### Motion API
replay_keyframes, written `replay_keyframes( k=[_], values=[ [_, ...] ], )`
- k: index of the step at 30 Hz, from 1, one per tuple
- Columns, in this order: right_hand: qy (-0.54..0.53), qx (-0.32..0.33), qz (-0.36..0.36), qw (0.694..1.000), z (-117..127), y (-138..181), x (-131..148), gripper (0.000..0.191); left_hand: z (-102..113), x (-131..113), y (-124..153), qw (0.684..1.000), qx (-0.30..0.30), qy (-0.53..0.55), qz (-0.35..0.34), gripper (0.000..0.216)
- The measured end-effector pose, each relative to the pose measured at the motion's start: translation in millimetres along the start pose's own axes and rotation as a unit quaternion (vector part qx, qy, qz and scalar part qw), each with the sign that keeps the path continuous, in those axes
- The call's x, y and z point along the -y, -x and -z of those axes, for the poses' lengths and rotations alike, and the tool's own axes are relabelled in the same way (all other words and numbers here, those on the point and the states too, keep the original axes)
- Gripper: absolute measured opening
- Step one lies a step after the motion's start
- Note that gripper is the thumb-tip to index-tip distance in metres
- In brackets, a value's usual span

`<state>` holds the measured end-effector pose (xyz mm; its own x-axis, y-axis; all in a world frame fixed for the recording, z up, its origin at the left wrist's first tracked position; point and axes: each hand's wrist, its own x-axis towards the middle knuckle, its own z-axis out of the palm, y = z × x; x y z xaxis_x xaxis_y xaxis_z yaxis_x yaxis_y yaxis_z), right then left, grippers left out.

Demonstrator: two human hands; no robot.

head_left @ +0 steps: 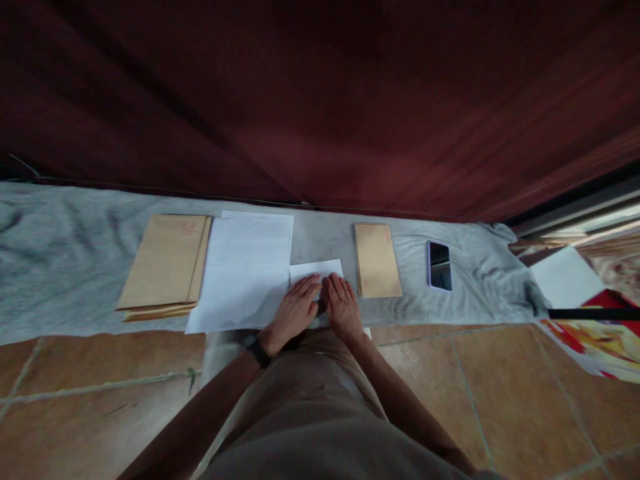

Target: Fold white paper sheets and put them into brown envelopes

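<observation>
My left hand point(295, 310) and my right hand point(343, 305) lie flat side by side, fingers stretched out, pressing on a small folded white sheet point(316, 269) on a grey cloth point(60, 260). A stack of white paper point(245, 270) lies just left of my left hand. A pile of brown envelopes point(165, 263) sits further left. A single stack of brown envelopes point(377, 259) lies right of my right hand. A dark band shows on my left wrist.
A phone point(439, 265) lies screen up on the cloth at the right. A dark red curtain point(320, 100) hangs behind. Brown floor tiles point(500, 387) are in front; a white sheet point(565, 277) and colourful printed material point(595, 340) lie at far right.
</observation>
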<state>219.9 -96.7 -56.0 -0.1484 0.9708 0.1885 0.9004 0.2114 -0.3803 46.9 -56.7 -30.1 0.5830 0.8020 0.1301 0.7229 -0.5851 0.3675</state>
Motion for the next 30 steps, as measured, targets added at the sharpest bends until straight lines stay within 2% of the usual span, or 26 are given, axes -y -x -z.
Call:
replay_keyframes(
  k=[5, 11, 21, 25, 30],
  values=[
    [-0.076, -0.027, -0.014, 0.997, 1, -20, 0, 0.050, -18, -9, -5, 0.998, 0.008, -0.060, 0.025, 0.053],
    [-0.031, 0.043, 0.016, 0.998, -7, -49, 6, 0.053, -25, -10, -1, 0.997, 0.019, -0.076, 0.024, 0.059],
    [0.072, 0.010, -0.003, 0.997, -14, -38, -10, 0.059, -24, -19, 17, 0.990, -0.012, -0.083, 0.111, 0.063],
    [0.070, 0.007, -0.004, 0.998, -16, -37, -10, 0.059, -25, -21, 4, 0.990, -0.026, -0.065, 0.123, 0.063],
    [0.070, 0.008, -0.006, 0.997, -17, -38, -11, 0.054, -32, -16, -15, 0.993, -0.038, -0.035, 0.107, 0.063]
  ],
)
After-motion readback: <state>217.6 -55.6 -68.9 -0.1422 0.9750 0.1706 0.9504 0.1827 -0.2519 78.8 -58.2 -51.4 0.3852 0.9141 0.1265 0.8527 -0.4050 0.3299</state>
